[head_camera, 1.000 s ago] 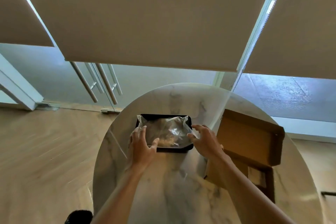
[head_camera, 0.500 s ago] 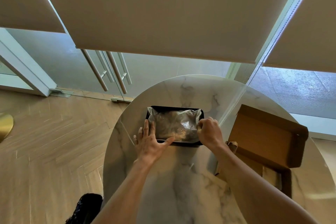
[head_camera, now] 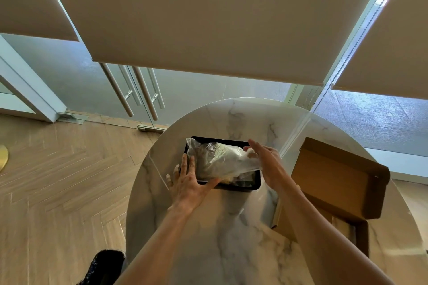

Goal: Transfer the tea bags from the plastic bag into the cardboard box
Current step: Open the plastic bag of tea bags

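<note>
At frame centre the clear plastic bag (head_camera: 220,162) of tea bags lies in a black tray (head_camera: 253,184) on the marble table (head_camera: 231,250); the right hand (head_camera: 266,162) pinches the bag's right edge, lifting it; the left hand (head_camera: 187,183), fingers spread flat, presses the tray's lower-left corner. The open cardboard box (head_camera: 335,183) sits at right, beside the tray.

Round marble table (head_camera: 231,250) bears a black tray (head_camera: 254,186) and, seemingly, an open cardboard box (head_camera: 335,180).
</note>
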